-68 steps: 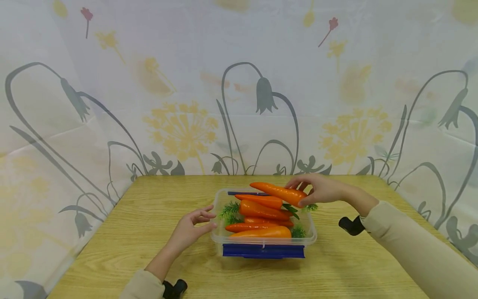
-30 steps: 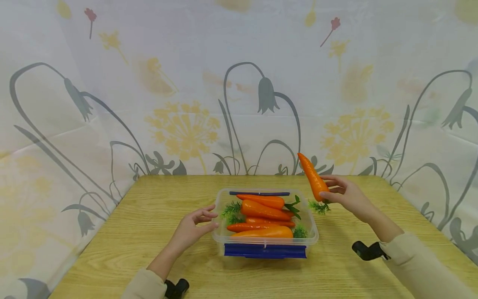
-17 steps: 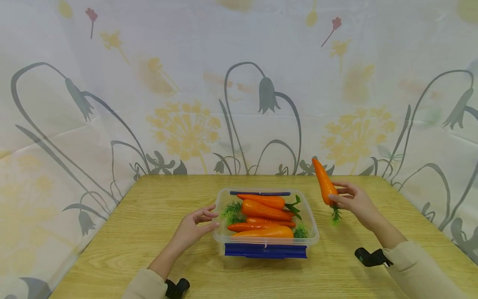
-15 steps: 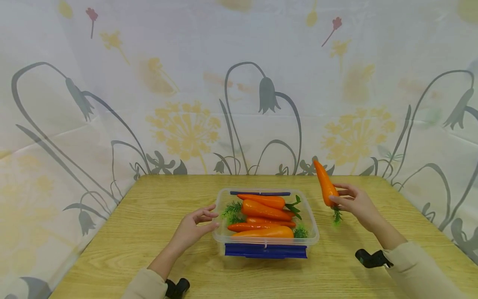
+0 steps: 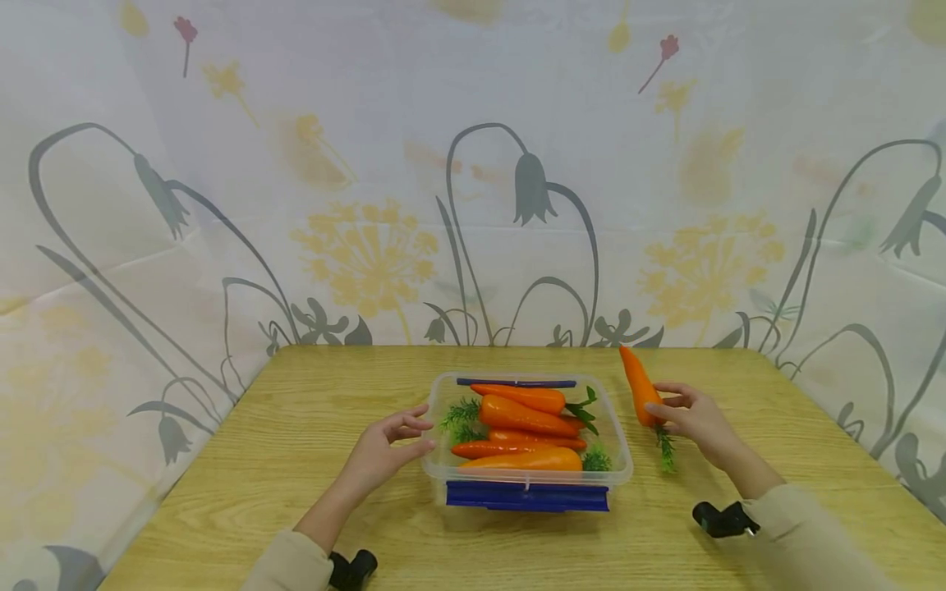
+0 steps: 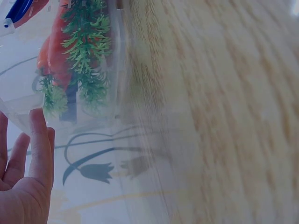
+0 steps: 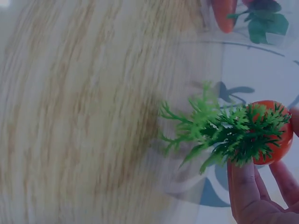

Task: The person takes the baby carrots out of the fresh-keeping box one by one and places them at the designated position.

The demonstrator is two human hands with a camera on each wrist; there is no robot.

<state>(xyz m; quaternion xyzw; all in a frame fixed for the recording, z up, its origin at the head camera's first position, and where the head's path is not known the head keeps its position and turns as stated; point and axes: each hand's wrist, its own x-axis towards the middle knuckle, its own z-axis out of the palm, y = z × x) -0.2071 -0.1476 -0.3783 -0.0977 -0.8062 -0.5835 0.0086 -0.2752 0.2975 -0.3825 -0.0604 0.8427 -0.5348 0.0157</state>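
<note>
My right hand [image 5: 698, 423] pinches an orange carrot [image 5: 640, 389] with green leaves [image 7: 229, 130], just right of the box. The carrot's tip points away from me and its leaves hang toward me. Several more carrots [image 5: 528, 416] lie across a clear plastic box [image 5: 621, 460] with blue clips. Two of their leafy tops face left, others right. At the box's left rim is my left hand [image 5: 388, 451], fingers loosely bent and holding nothing. In the left wrist view a fingertip [image 6: 36, 114] is at the box wall; whether it presses there I cannot tell.
A wood-grain table [image 5: 296, 443] carries the box near its middle. Behind it hangs a pale cloth [image 5: 473, 271] printed with flowers, which also runs along both sides. A blue clip [image 5: 527, 497] hangs down the box's near side.
My right hand has lifted the carrot out over the box's right side, turned it tip-away and lowered it toward the table. The left hand and the box have stayed in place.
</note>
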